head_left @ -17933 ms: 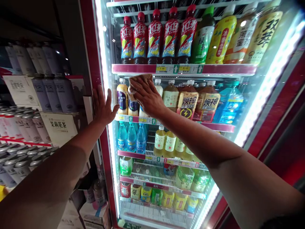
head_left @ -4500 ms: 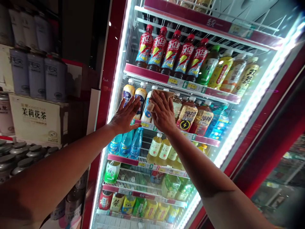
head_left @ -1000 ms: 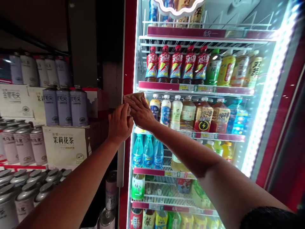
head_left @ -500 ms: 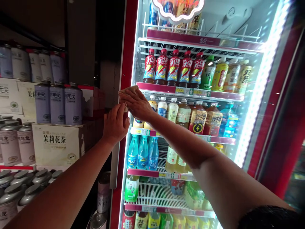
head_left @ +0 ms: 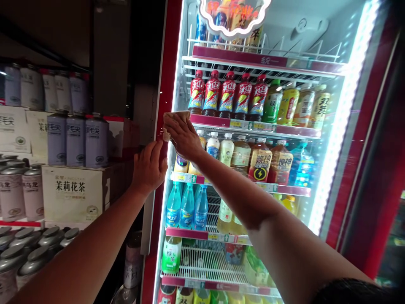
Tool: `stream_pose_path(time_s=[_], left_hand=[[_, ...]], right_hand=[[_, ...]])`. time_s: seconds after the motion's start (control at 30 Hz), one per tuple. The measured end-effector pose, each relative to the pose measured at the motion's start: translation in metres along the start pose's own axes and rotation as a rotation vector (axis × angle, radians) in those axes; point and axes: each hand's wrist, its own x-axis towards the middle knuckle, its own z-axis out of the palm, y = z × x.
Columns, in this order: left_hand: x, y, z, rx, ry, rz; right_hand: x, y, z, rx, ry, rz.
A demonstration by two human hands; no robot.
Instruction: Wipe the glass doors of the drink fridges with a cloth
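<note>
Forward head view onto drinks cooler (head_left: pixel 169 63)

On your left, a dark wall panel (head_left: pixel 110 55) is standing behind a red-edged shelf (head_left: pixel 23 223), where purple cans (head_left: pixel 96 143) are sitting above a pale box (head_left: pixel 72 198) in dim light. Ahead of you, a white light strip (head_left: pixel 360 50) is glowing; farther right, a red panel (head_left: pixel 384 230) is slanting through shadow.

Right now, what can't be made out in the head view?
All in the head view:
Most of the cloth: covered by the right hand.
The palm of the left hand: turned away from the camera.
Part of the pale yellow bottles' row: behind the right forearm.
Lower parts of the lowest bottles: cut off by the bottom edge.
</note>
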Motion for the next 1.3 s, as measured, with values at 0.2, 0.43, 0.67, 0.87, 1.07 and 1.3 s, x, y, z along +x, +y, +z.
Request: stream_pose_path(time_s=[0.2, 0.43, 0.67, 0.87, 1.07, 1.3], left_hand=[[0.001, 0.003, -0.004, -0.005, -0.024, -0.026], [0.001, 0.006, -0.006, 0.007, -0.024, -0.057], [0.005, 0.007, -0.009, 0.053, -0.046, -0.06], [0.013, 0.01, -0.013, 0.105, -0.062, -0.012], [0.05, 0.041, -0.012, 0.072, -0.099, 0.079], [0.066, 0.047, 0.026, -0.019, -0.183, 0.007]], right_hand=[[-0.022, -0.005, -0.001, -0.001, -0.058, -0.065], [-0.029, 0.012, -0.015, -0.011, -0.034, 0.045], [-0.052, 0.019, -0.027, -0.016, -0.111, -0.039], [-0.062, 0.034, -0.037, -0.009, -0.025, 0.07], [-0.075, 0.031, -0.044, 0.004, -0.075, -0.001], [-0.083, 0.034, -0.05, -0.013, -0.034, 0.078]])
